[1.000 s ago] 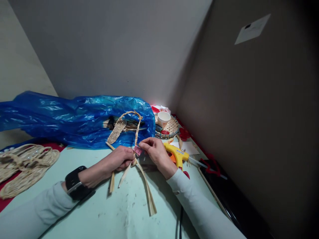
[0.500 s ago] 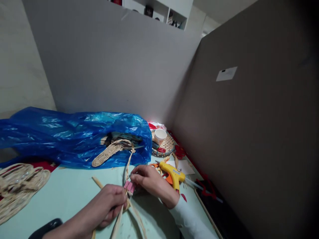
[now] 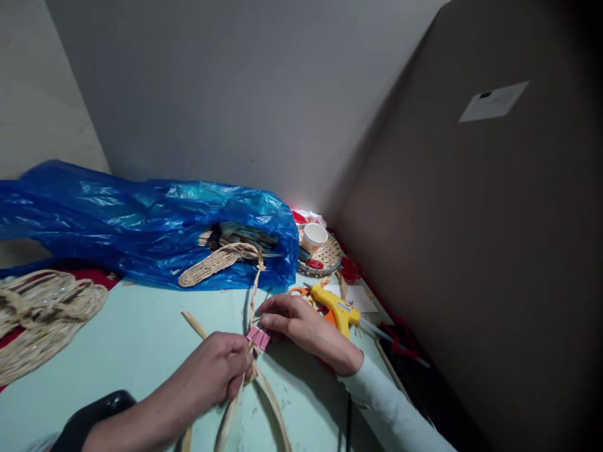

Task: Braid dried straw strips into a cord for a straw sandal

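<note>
A pink binder clip [image 3: 259, 339] sits on a braided straw cord [image 3: 255, 292] near the middle of the table. My right hand [image 3: 301, 326] pinches the clip's wire handles from the right. My left hand [image 3: 223, 367] is closed, fingertips pinching the straw strands just below the clip. Loose flat strands [image 3: 273, 402] run from there toward the front edge. The cord leads back to a woven straw sole [image 3: 210, 267], which lies against a blue plastic bag [image 3: 155, 220].
Right of my hands lie a yellow glue gun [image 3: 336, 306] and orange-handled scissors [image 3: 299, 291]. Behind them a woven tray [image 3: 330, 254] holds a paper cup [image 3: 314, 237]. Straw sandals [image 3: 47, 314] rest at the left. Grey partitions [image 3: 211, 94] enclose the table.
The camera view has tipped downward and shifted left, so the table sits higher and farther right. Both hands stay at the clip and strands, with little visible change in grip.
</note>
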Motion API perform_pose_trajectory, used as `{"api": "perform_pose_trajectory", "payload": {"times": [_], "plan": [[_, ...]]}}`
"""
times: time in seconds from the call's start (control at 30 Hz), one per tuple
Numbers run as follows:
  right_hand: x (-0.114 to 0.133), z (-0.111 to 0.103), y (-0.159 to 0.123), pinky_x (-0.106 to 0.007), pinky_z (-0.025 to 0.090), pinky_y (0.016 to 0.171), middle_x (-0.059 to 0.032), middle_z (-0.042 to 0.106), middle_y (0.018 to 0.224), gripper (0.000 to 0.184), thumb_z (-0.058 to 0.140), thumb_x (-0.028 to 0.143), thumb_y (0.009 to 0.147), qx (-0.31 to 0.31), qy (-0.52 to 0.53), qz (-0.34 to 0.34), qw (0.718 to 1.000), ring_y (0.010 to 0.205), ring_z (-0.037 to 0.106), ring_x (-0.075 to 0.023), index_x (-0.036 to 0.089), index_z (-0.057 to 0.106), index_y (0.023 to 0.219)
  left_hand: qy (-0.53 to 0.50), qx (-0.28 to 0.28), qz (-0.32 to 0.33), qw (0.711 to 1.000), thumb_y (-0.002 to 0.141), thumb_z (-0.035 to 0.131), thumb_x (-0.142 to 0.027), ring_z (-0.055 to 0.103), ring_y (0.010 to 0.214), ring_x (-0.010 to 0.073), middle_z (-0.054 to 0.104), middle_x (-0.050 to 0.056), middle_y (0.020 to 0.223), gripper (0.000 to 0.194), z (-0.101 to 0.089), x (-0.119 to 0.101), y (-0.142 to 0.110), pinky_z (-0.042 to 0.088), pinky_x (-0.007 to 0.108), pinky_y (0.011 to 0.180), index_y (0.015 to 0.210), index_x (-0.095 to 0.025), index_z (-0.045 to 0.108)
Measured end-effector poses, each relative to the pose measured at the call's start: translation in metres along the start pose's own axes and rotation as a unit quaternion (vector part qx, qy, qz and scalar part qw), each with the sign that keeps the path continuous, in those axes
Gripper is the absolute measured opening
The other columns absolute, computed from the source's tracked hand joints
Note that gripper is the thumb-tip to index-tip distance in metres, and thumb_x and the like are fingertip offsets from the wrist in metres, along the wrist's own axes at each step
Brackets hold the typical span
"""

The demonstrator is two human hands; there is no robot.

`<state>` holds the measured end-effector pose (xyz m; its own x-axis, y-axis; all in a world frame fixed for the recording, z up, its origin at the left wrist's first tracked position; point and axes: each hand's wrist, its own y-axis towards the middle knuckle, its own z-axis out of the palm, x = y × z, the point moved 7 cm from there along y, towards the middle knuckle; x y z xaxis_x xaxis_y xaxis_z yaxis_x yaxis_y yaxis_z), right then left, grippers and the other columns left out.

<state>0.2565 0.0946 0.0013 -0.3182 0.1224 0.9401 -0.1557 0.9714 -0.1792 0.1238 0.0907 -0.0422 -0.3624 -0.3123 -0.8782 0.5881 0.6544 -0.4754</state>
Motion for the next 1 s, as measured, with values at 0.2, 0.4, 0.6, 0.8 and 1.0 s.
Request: {"api": "perform_pose_trajectory", "payload": {"times": [0.2, 0.4, 0.6, 0.8, 1.0], "plan": [[-0.004, 0.000, -0.005, -0.025, 0.044, 0.064, 0.0000, 0.066, 0.074, 0.007, 0.065, 0.020, 0.085, -0.010, -0.007, -0.024, 1.000, 0.066, 0.057, -0.0147, 0.020, 0.071, 0.088, 0.015, 0.006, 0.002, 1.000, 0.066, 0.059, -0.059, 0.016, 0.032, 0.0062, 0.043, -0.008, 0.035, 0.037, 0.002, 0.013, 0.001, 0.007, 0.025, 0.039, 0.058, -0.024, 0.052], [-0.007, -0.002, -0.013, -0.024, 0.043, 0.062, 0.0004, 0.065, 0.074, 0.007, 0.066, 0.024, 0.086, -0.029, 0.026, -0.031, 0.999, 0.066, 0.058, -0.0147, 0.019, 0.070, 0.087, 0.020, 0.026, 0.011, 0.999, 0.074, 0.064, -0.057, 0.029, 0.044, 0.0104, 0.047, -0.005, 0.043, 0.039, 0.006, 0.026, -0.008, 0.018, 0.024, 0.045, 0.062, -0.023, 0.050], [0.001, -0.008, -0.026, -0.025, 0.042, 0.073, -0.0026, 0.073, 0.084, 0.017, 0.060, 0.009, 0.090, -0.100, -0.210, -0.062, 0.971, 0.081, 0.064, -0.0177, 0.020, 0.074, 0.091, 0.020, 0.026, 0.002, 0.999, 0.076, 0.064, -0.061, 0.033, 0.049, 0.0128, 0.047, -0.004, 0.046, 0.042, 0.006, 0.030, -0.014, 0.024, 0.024, 0.049, 0.063, -0.023, 0.050], [0.012, -0.012, -0.025, -0.027, 0.039, 0.072, -0.0042, 0.070, 0.082, 0.013, 0.065, 0.009, 0.089, -0.114, -0.304, -0.095, 0.941, 0.077, 0.059, -0.0171, 0.017, 0.074, 0.084, 0.010, -0.007, 0.003, 1.000, 0.072, 0.064, -0.063, 0.031, 0.047, 0.0124, 0.044, -0.005, 0.045, 0.043, -0.001, 0.027, -0.010, 0.022, 0.025, 0.049, 0.061, -0.023, 0.052], [0.018, -0.028, -0.010, -0.025, 0.042, 0.074, -0.0026, 0.069, 0.092, 0.010, 0.063, 0.015, 0.090, -0.115, -0.264, -0.095, 0.953, 0.085, 0.062, -0.0164, 0.017, 0.067, 0.081, 0.015, -0.018, 0.033, 0.999, 0.075, 0.063, -0.058, 0.034, 0.048, 0.0115, 0.050, -0.004, 0.049, 0.039, -0.011, 0.021, 0.001, 0.023, 0.024, 0.050, 0.065, -0.022, 0.054]]}}
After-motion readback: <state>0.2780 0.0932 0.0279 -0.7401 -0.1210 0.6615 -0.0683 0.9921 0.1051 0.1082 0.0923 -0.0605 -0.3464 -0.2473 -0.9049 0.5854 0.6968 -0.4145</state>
